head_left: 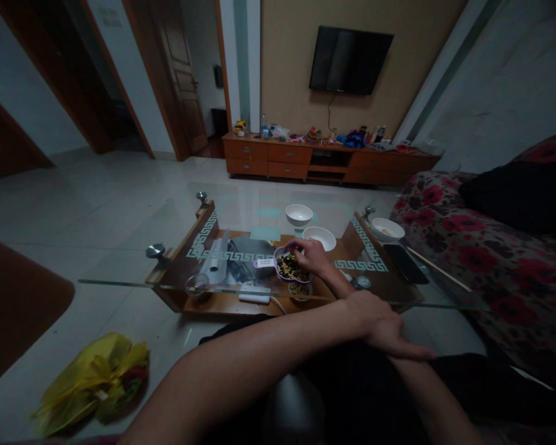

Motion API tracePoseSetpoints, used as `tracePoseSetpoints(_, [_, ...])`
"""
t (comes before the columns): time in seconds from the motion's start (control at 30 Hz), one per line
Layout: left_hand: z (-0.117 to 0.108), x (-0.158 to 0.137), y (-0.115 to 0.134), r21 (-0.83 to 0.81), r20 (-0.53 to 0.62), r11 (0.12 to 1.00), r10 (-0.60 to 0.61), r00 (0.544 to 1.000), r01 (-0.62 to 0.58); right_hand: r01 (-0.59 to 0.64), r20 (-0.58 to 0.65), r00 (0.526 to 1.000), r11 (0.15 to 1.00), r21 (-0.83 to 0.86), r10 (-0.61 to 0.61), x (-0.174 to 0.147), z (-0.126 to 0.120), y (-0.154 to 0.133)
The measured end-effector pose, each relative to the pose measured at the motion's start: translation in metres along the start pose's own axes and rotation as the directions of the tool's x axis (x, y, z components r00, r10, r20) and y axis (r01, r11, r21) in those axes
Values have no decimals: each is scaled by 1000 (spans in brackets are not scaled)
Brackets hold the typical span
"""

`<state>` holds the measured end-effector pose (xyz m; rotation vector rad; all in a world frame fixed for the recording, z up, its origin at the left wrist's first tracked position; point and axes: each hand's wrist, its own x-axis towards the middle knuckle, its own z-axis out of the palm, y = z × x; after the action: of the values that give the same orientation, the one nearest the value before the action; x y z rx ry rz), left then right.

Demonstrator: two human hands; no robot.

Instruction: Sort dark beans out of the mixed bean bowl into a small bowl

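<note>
My right hand (309, 254) reaches over a purple-rimmed bowl (275, 267) on the glass table. Its thumb and fingers are pinched together at the bowl's far side; what they hold, if anything, is too small to make out. Mixed dark and pale beans or grains (291, 267) fill the bowl, and a white label (265, 262) shows on its left. My left hand (375, 321) lies across my right forearm, its fingers wrapped over it and its thumb stretched out. Two white bowls (299, 214) stand just beyond, the nearer white bowl (323, 237) close to my right hand.
On the glass table's (134, 284) right are another white bowl (387, 230), a dark phone-like slab (405, 264) and chopsticks (438, 269). A white power strip (254, 295) lies on the lower shelf. A yellow bag (92, 380) sits on the floor; a flowered sofa (505, 247) borders the right.
</note>
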<state>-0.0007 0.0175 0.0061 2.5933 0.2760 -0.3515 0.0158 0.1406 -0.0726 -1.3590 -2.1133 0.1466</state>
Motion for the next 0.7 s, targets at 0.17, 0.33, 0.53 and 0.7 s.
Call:
tracePoseSetpoints(0.17, [-2, -2, 2, 8, 17, 1000, -17, 1000, 17, 7, 16, 1000, 1000, -9, -7, -1, 0, 0])
tracePoseSetpoints(0.33, [-4, -6, 4, 22, 28, 1000, -20, 999, 20, 5, 18, 1000, 999, -49, -4, -2, 0, 2])
tracePoseSetpoints(0.53, [-2, -1, 1, 26, 29, 1000, -14, 999, 14, 2, 36, 999, 999, -42, -1, -2, 1, 2])
tracePoseSetpoints(0.7, [-2, 0, 3, 44, 17, 998, -37, 999, 36, -12, 2, 1000, 996, 86, 12, 0, -4, -4])
